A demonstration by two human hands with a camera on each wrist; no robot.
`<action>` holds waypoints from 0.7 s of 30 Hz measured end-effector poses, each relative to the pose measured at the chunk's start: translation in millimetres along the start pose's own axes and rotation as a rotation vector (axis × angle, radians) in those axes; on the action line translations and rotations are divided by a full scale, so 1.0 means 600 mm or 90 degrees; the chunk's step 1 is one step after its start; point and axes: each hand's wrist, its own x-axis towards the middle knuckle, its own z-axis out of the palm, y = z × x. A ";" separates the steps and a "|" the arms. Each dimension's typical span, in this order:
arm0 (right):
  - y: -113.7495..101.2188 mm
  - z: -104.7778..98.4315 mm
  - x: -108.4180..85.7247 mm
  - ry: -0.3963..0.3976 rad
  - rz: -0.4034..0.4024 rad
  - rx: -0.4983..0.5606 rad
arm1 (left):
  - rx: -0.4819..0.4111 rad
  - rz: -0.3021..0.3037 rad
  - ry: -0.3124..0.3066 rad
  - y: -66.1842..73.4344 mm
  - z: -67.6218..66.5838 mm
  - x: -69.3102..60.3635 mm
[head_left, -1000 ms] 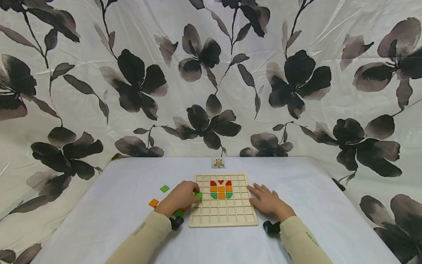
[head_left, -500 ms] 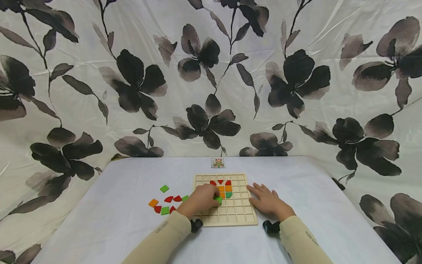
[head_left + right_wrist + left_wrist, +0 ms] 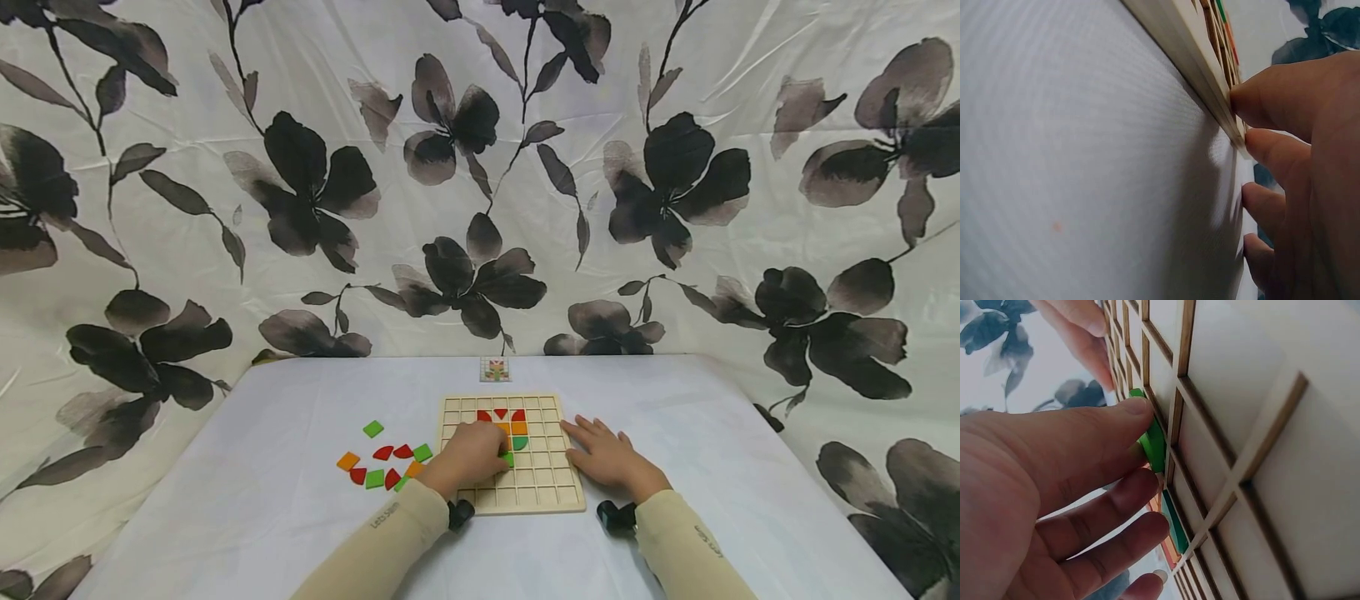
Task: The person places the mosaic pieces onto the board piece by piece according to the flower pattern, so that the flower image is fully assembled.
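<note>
My left hand (image 3: 472, 454) pinches a bright green square tile (image 3: 1154, 447) between thumb and finger, at a cell of the wooden grid board (image 3: 525, 492). Whether the tile sits fully in that cell I cannot tell. Red tiles (image 3: 518, 415), orange tiles (image 3: 519, 428) and a darker green quarter-round tile (image 3: 520, 442) lie in cells just above; my left hand hides part of this group. At the board's right edge rests my right hand (image 3: 611, 460), its fingers extended. The right wrist view has its fingertips touching the board's side and the cloth.
Left of the board lie several loose tiles: green squares (image 3: 373, 428), orange squares (image 3: 348, 461) and red petal-shaped pieces (image 3: 383, 452). A small pattern card (image 3: 495, 369) lies behind the board on the white tablecloth (image 3: 292, 433). A floral curtain (image 3: 480, 183) hangs beyond.
My left hand has carried the green tile rightward from the board's left edge to a cell below the coloured group. The loose tiles came into view. My right hand stays put.
</note>
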 end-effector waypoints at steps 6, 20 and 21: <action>0.000 0.000 0.000 0.001 0.000 0.000 | -0.005 -0.009 0.012 0.004 -0.003 -0.001; 0.002 0.004 0.000 -0.004 0.009 0.003 | -0.019 0.033 0.008 -0.009 0.006 -0.006; 0.002 0.004 0.000 -0.004 0.010 0.002 | -0.027 0.032 0.004 -0.011 0.006 -0.008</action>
